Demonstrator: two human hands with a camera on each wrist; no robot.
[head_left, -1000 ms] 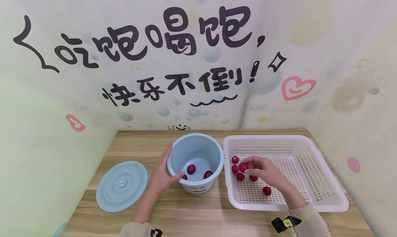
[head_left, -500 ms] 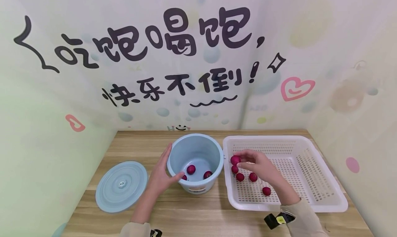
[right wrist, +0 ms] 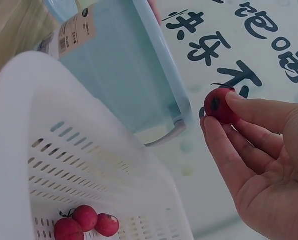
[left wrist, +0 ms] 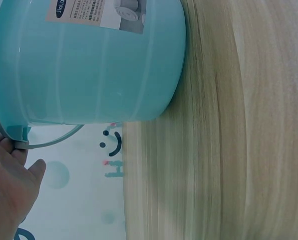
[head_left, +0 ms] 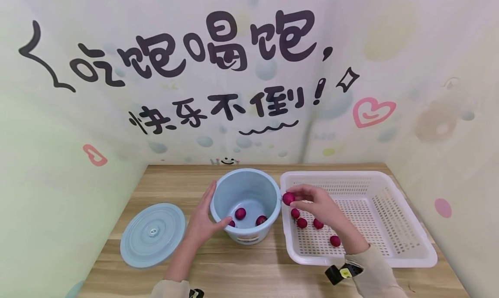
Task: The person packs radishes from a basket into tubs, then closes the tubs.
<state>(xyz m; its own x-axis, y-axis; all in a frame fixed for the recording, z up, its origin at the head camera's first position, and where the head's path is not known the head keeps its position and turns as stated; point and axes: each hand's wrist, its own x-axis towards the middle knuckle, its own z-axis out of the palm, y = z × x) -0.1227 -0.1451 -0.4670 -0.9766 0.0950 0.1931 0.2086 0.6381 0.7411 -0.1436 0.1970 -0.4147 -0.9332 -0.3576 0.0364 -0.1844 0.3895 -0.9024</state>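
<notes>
In the head view my right hand (head_left: 321, 207) pinches a red radish (head_left: 289, 198) between thumb and fingertips, raised over the left rim of the white basket (head_left: 409, 260). The right wrist view shows that radish (right wrist: 219, 106), a thin root trailing from it, at the level of the bucket's rim. My left hand (head_left: 202, 220) holds the light blue bucket (head_left: 249, 181) by its left side, thumb over the rim. Inside the bucket lie several radishes (head_left: 240, 213); one is partly hidden by the thumb and rim. More radishes (head_left: 302, 223) lie in the basket's left part.
A round blue lid (head_left: 153, 233) lies on the wooden table (head_left: 234, 280) left of the bucket. The basket stands close against the bucket's right side. Behind the table rises a wall (head_left: 249, 142) with printed lettering. The bucket's wire-like handle (left wrist: 56, 141) hangs at its side.
My right hand has lifted a radish from the basket's upper left and carried it left toward the bucket. My left hand stays in place on the bucket.
</notes>
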